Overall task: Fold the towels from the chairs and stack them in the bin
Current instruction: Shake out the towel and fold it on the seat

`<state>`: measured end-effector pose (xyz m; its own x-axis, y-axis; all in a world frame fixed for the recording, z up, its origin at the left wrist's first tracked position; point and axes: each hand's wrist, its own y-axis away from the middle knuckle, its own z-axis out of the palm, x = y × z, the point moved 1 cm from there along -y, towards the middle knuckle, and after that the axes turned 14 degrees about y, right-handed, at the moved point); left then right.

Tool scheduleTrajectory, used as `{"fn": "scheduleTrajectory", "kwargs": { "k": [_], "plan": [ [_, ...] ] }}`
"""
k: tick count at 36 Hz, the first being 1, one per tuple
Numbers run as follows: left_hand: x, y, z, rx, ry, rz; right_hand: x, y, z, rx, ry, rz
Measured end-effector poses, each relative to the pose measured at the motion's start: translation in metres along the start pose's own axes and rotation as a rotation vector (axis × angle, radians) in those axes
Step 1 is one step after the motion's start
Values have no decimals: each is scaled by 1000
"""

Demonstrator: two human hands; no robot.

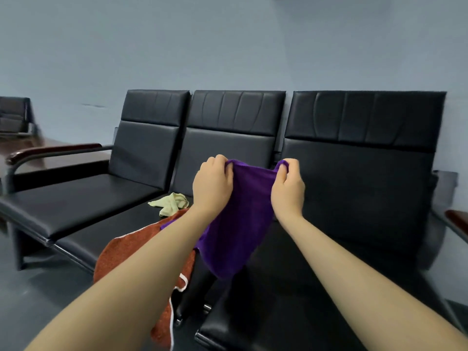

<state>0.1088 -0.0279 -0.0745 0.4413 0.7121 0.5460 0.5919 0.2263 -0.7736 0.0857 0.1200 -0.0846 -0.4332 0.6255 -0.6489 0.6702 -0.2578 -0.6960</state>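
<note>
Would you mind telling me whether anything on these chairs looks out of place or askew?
Yes. The orange towel hangs askew over the front edge of the middle seat, draping toward the floor, and the pale yellow cloth lies crumpled behind it. The purple towel is simply held up by the left hand and right hand.

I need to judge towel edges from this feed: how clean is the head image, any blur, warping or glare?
Head view: wide-angle bowing of the chairs at the edges; left side smeared; soft, even light, faint sheen on the seats; purple towel and both hands, left hand, right hand, fairly sharp.
</note>
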Motion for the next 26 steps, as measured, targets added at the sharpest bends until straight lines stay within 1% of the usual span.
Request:
{"fn": "scheduleTrajectory", "kwargs": {
  "k": [2,5,9,11,13,15,19,22,26],
  "plan": [
    [15,0,4,-12,-75,25,4,-5,-20,8,84,6],
    [35,2,14,-42,-123,82,15,-7,-55,-29,211,23],
    [61,6,29,-137,-169,123,36,-9,-99,-36,403,45],
    [74,9,36,-178,-104,111,44,-10,-114,-37,455,64],
    [88,15,43,-218,-5,58,51,-10,-132,-43,466,87],
    [99,20,49,-233,25,34,60,-10,-147,-45,475,89],
    [106,23,63,-250,-91,93,77,-11,-171,-72,506,129],
    [105,25,75,-302,-147,71,91,-11,-184,-117,560,184],
    [104,34,90,-361,-242,139,110,-9,-197,-81,684,214]
  ]
}}
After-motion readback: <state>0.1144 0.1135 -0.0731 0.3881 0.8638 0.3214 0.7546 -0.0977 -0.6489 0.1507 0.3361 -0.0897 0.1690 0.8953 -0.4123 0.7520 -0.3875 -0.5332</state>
